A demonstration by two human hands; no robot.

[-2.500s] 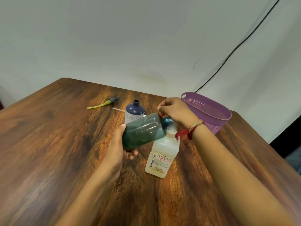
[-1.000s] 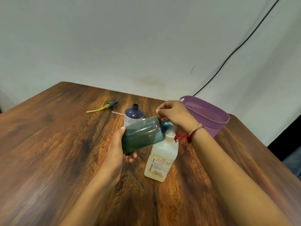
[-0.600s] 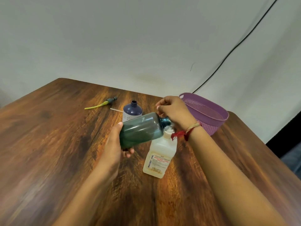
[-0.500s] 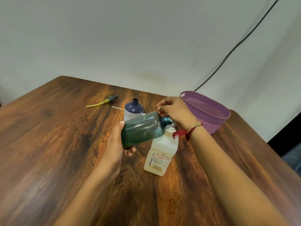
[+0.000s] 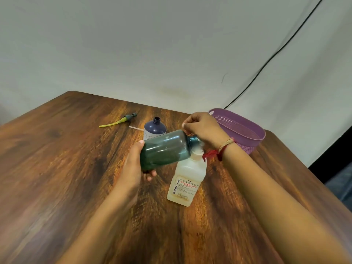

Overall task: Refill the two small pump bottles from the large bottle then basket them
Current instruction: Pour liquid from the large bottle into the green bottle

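A dark wooden table (image 5: 57, 178) fills the lower frame beneath a pale wall, down which a black cable (image 5: 276, 52) runs. A purple perforated basket (image 5: 247, 122) sits at the table's far right edge, with nothing visible inside it.

Two bare forearms reach in from the near side. The left hand (image 5: 133, 166) grasps the base of a teal bottle (image 5: 165, 149), thumb on top and fingers curled beneath, holding it tipped almost level in the air with its open neck pointing right. The right hand (image 5: 203, 128), with red and tan thread (image 5: 219, 152) tied at the wrist, is clenched just above that neck; whether it clasps the neck cannot be told.

Directly under the teal bottle's mouth stands a translucent white bottle (image 5: 186, 180) with a red-lettered label, upright on the table, its neck close beneath the teal one.

Behind them a dark blue bottle (image 5: 154, 127) stands uncapped, partly hidden by the teal bottle. To its left lie a thin white tube (image 5: 135, 128) and, farther left, a pump head (image 5: 122, 121) trailing a yellow tube, flat on the wood.
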